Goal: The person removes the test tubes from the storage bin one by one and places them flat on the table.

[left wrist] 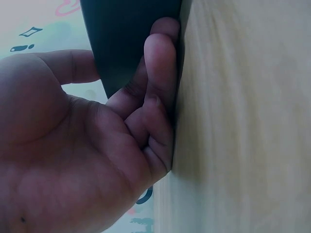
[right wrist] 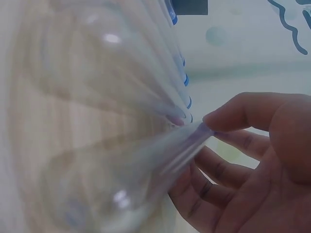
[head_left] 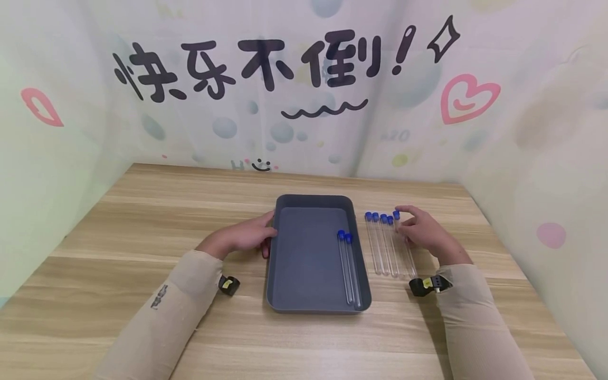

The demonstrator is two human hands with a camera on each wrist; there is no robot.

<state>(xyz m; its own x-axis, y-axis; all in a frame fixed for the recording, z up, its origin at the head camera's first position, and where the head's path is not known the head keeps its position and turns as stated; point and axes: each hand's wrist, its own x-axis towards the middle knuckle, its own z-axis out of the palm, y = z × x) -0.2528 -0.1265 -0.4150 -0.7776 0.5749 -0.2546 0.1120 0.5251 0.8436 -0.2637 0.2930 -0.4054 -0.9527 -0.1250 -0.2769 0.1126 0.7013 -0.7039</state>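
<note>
A grey rectangular tray lies on the table, with two blue-capped clear test tubes side by side along its right part. My left hand grips the tray's left wall, thumb at the rim; in the left wrist view its curled fingers lie against the outer wall, low by the tabletop. To the right of the tray, several more blue-capped test tubes lie in a row. My right hand pinches the rightmost test tube near its cap, between thumb and index finger.
The wooden table extends around the tray. A patterned cloth with black writing hangs behind its far edge. Each wrist carries a small black camera; the right one is close to the tubes' rounded ends.
</note>
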